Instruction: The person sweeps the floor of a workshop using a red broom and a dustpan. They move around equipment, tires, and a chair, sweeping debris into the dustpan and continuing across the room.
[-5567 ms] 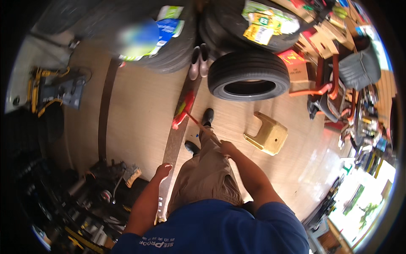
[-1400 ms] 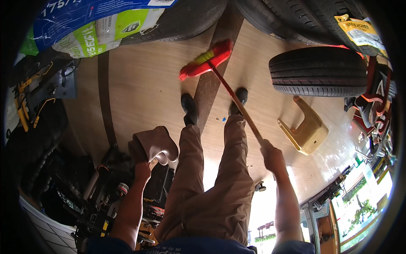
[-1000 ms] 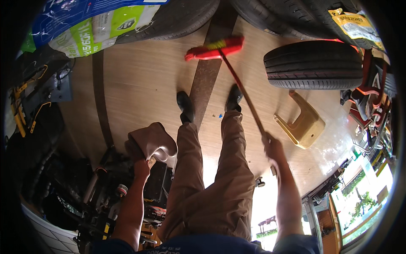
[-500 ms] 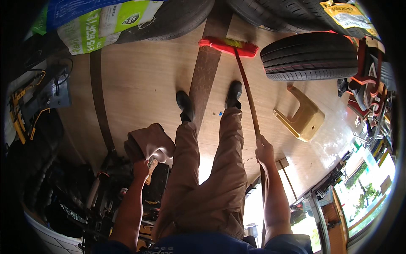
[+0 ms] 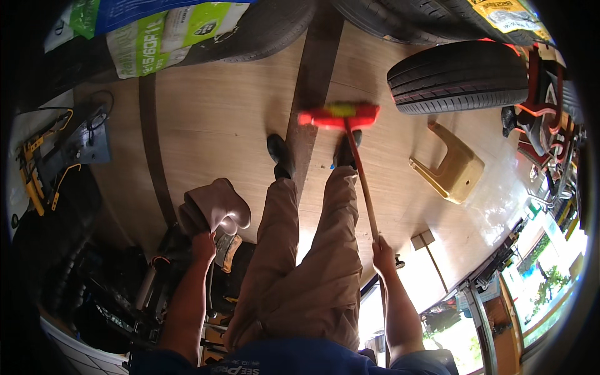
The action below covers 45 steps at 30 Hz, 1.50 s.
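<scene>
My right hand (image 5: 384,254) is closed around the wooden handle of a broom (image 5: 365,194). Its red, blurred head with a yellow-green middle lies across the floor at the front of my right shoe (image 5: 345,152), partly covering it. On the left, my left hand (image 5: 204,245) is closed at the lower edge of a smooth brown thing (image 5: 215,203) with rounded, boot-like lobes; its exact kind is unclear. That thing hangs beside my left leg, and most of my left fingers are hidden. My left shoe (image 5: 277,147) stands near the dark floor strip.
A tyre (image 5: 459,81) stands at the upper right, with a tan plastic stool (image 5: 459,175) lying on its side below it. More tyres (image 5: 269,37) line the far edge. A long-handled dustpan (image 5: 423,240) is at the right. Dark equipment (image 5: 119,287) crowds the lower left.
The broom head has come nearer, toward my right shoe, and my right hand has drawn back with the handle. My left hand with the brown thing has shifted slightly left.
</scene>
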Motion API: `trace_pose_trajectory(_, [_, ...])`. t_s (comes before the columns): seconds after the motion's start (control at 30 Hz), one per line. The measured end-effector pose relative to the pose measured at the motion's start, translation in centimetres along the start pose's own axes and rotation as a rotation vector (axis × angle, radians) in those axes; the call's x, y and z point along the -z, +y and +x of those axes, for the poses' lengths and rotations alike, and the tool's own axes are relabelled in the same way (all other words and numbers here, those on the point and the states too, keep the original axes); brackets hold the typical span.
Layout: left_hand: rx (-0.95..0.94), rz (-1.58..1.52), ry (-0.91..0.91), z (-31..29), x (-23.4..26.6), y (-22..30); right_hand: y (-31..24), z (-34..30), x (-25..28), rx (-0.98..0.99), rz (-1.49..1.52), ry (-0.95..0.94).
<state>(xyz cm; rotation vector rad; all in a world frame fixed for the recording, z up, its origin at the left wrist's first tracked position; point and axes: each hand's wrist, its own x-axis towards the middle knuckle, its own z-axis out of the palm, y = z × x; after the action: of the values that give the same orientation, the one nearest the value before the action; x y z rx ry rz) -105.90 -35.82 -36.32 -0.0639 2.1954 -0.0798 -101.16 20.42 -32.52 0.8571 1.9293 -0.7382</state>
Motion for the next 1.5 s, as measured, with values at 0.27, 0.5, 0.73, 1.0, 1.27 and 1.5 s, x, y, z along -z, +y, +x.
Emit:
trace_pose_trajectory(0.27, [0.051,-0.003,-0.072,-0.9,0.3,0.2,-6.3,4.6,2.6,0.168,-0.046,0.168])
trace_pose_trajectory(0.5, [0.031,-0.037,-0.058,-1.7,-0.9,-0.1,-8.2,9.3,0.5,0.146,-0.005,0.137])
trace_pose_trajectory(0.73, [0.06,-0.019,-0.074,-1.9,-0.9,1.9,-2.5,-1.0,3.8,0.08,-0.162,-0.014])
trace_pose_trajectory(1.0, [-0.009,-0.08,-0.017,-1.2,-1.9,2.1,-13.9,12.4,2.9,0.263,-0.255,0.008])
trace_pose_trajectory(1.27, [0.038,-0.071,-0.024,-0.2,-2.4,2.6,-3.3,2.8,3.3,0.195,-0.155,0.018])
trace_pose_trajectory(1.5, [0.032,-0.097,-0.025,4.5,1.4,5.4,-4.9,12.4,3.3,0.231,-0.009,0.267])
